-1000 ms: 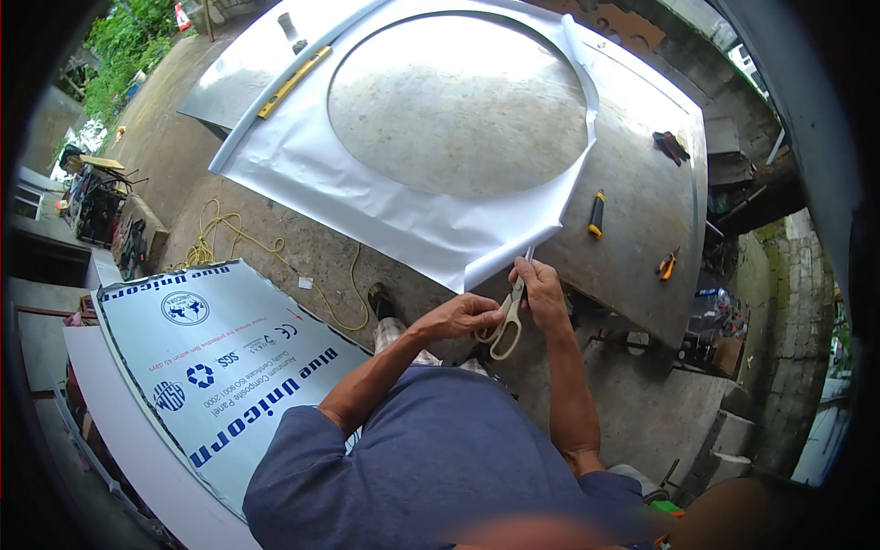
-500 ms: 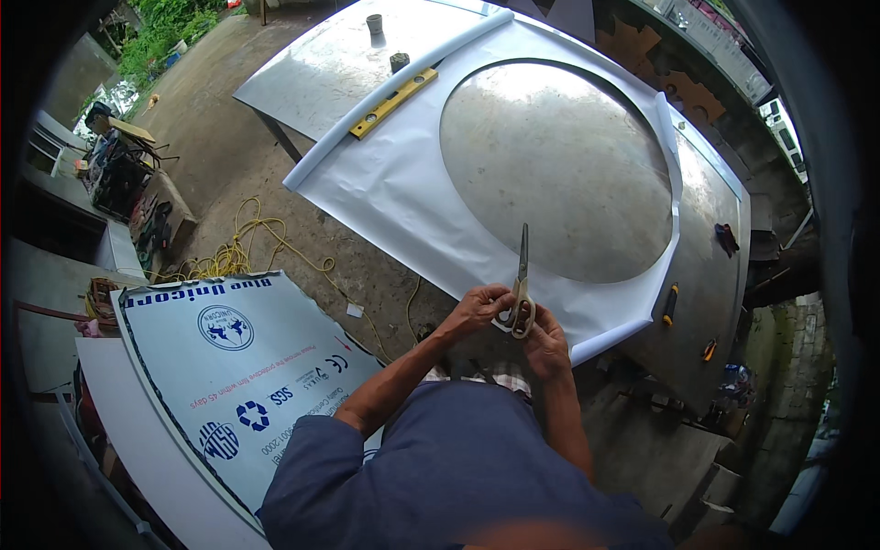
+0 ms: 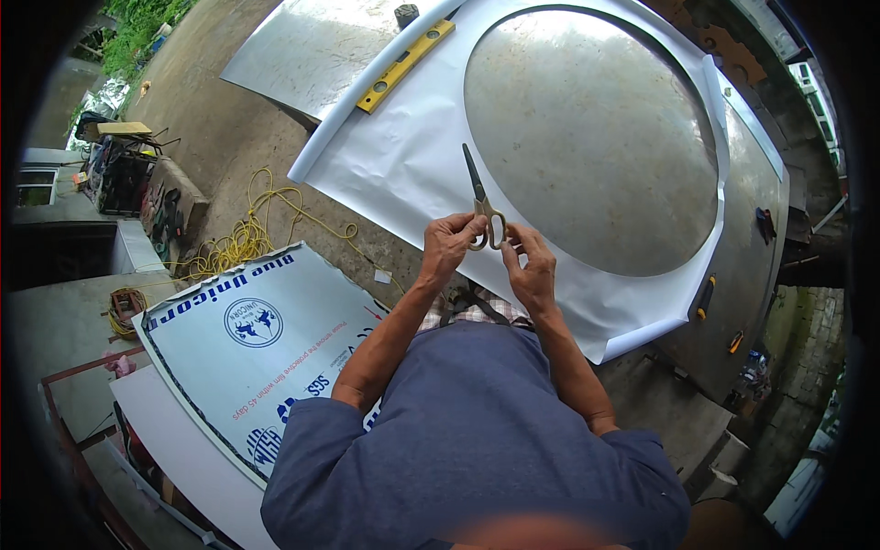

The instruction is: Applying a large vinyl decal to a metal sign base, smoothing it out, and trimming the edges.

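Scissors were held up before the paper, left hand pinching them at the handles, right hand at one loop, whether its fingers gripped could not be told.

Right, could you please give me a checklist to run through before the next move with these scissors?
1. Scissors pointing away from the person's body: ok.
2. Left hand gripping the handles: ok.
3. Right hand with a finger through a loop: cannot tell; it is at the handles, but the fingers hide this.
4. White sheet lying flat all over: not ok; its left edge is rolled and its near right edge curls.
5. Sheet free of tools: not ok; the yellow level lies on it.
6. Utility knife blade retracted: cannot tell; too small.
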Demonstrator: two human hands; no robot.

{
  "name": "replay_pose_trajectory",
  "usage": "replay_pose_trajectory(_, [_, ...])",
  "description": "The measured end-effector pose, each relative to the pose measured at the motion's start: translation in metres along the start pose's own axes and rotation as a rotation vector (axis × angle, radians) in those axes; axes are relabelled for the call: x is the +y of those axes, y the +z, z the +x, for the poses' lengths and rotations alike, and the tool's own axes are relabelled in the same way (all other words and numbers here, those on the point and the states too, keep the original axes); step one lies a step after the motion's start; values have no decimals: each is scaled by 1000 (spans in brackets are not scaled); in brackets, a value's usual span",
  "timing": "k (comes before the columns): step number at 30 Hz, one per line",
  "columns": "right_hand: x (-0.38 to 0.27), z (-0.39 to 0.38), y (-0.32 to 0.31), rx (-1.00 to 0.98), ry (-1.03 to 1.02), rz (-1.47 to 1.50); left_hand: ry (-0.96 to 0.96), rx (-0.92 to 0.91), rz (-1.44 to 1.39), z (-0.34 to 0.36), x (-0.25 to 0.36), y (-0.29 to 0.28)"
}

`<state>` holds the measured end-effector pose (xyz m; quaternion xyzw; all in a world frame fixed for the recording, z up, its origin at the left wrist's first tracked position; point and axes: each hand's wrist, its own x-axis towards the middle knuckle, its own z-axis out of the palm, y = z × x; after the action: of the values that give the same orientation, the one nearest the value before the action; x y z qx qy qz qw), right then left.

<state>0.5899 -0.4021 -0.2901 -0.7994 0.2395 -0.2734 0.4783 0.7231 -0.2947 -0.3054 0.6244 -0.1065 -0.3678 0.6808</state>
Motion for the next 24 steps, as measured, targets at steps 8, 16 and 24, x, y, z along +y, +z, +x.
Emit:
replay_pose_trajectory(8, [35,55,64,-116,188,88,-59,88,45,54,10,-11])
replay_pose_trajectory(16, [32,65,98,-103,726,382,-214,-171,234,96,13,-62])
replay_pose_trajectory(24, [3,41,173,-63,894,564,-668,-146,416,121,21,-259])
